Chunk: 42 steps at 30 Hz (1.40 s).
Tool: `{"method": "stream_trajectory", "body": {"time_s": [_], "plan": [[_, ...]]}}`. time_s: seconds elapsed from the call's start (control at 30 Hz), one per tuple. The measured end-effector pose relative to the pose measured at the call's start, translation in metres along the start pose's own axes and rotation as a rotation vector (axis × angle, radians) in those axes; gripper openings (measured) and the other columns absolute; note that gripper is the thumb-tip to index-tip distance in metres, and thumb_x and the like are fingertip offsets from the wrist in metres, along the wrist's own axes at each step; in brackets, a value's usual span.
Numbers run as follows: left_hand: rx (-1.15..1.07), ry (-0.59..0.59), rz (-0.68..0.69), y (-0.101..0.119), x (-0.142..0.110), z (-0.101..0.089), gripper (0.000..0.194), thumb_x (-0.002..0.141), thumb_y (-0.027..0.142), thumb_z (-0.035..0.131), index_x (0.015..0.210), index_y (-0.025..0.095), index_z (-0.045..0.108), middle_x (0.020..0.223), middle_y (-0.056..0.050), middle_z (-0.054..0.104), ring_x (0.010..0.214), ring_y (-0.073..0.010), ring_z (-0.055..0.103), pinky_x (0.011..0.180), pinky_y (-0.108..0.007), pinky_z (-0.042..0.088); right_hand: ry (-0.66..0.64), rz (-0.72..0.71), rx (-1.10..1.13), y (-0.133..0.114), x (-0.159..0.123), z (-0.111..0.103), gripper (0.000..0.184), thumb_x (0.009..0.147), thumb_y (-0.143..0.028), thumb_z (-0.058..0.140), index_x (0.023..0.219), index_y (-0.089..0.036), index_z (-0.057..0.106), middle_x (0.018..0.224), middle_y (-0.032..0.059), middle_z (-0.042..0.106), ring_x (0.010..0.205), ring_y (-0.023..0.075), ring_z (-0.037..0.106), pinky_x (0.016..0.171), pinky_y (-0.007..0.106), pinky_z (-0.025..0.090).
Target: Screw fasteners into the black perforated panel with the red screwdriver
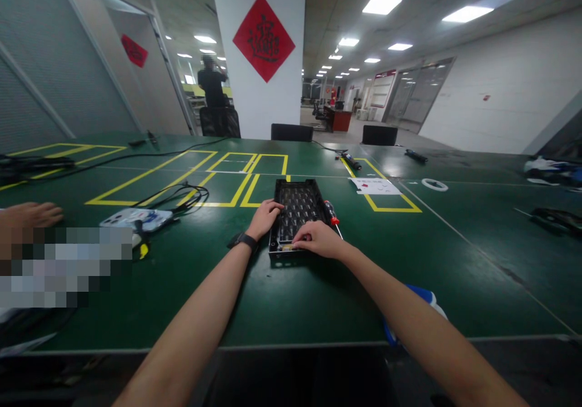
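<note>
- The green desk (300,310) is the widest thing in view, and the black case (297,210) lies on it.
- Behind the desk, beyond the black case and a little to its left, stands a white pillar (259,110).
- A person in dark clothing (213,85) stands farther back, beyond the black case and to its left.
- A red diamond-shaped sign (264,38) with dark characters hangs on the pillar, beyond the black case.
- Yellow tape outlines (118,203) mark the desk to the left of the black case and beyond it; another lies to its right.
- The black case is open at the top, with a patterned surface inside.
- A flat white-and-blue device (136,218) lies well left of the black case; a co-worker's hand (34,215) rests still farther left.
- The left hand (267,216) lies along the left wall of the black case, fingertips over the rim; I cannot tell how firmly it grips.
- The right hand (321,239) reaches into the near end of the black case, fingers bunched; whether they pinch anything is unclear.
- A white sheet (375,186) lies right of the black case and beyond it.
- A red-and-black screwdriver (331,211) lies just beside the right wall of the black case.
- A small gold-coloured piece (285,248) sits inside the near end of the black case, by the right fingertips.
</note>
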State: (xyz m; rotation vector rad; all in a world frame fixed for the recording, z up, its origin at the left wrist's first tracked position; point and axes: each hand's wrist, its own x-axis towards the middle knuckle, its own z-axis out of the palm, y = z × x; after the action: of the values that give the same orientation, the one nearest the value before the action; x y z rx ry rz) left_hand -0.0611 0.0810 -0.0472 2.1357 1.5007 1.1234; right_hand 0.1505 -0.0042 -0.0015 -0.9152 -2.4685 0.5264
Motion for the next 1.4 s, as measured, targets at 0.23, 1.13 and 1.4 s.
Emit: {"method": "stream_trajectory", "body": {"time_s": [0.23, 1.13, 1.4], "plan": [[0.0, -0.002, 0.003, 0.0, -0.0005, -0.0003, 0.031, 0.078, 0.025, 0.039, 0.091, 0.018, 0.066, 0.107, -0.004, 0.06, 0.117, -0.0201, 0.041, 0.103, -0.035, 0.03, -0.016, 0.001, 0.012, -0.0006, 0.0004, -0.001, 0.021, 0.076, -0.035, 0.06, 0.081, -0.018, 0.071, 0.077, 0.003, 0.067, 0.067, 0.0108, 0.052, 0.061, 0.022, 0.034], [0.005, -0.003, 0.0, 0.0021, -0.0001, -0.0005, 0.03, 0.079, 0.025, 0.039, 0.09, 0.019, 0.067, 0.106, -0.004, 0.061, 0.117, -0.0198, 0.041, 0.103, -0.034, 0.03, -0.006, 0.055, 0.084, -0.0038, 0.0, -0.0035, 0.028, 0.072, -0.036, 0.064, 0.093, -0.018, 0.067, 0.076, 0.0023, 0.066, 0.064, 0.0101, 0.052, 0.06, 0.021, 0.035], [-0.004, -0.006, -0.005, 0.0023, 0.0003, -0.0011, 0.03, 0.079, 0.025, 0.039, 0.089, 0.019, 0.067, 0.105, -0.004, 0.061, 0.117, -0.0198, 0.041, 0.104, -0.035, 0.03, -0.02, 0.044, 0.05, -0.0033, 0.0002, -0.0024, 0.021, 0.074, -0.033, 0.063, 0.086, -0.018, 0.07, 0.077, 0.0031, 0.067, 0.068, 0.011, 0.053, 0.063, 0.022, 0.035]]}}
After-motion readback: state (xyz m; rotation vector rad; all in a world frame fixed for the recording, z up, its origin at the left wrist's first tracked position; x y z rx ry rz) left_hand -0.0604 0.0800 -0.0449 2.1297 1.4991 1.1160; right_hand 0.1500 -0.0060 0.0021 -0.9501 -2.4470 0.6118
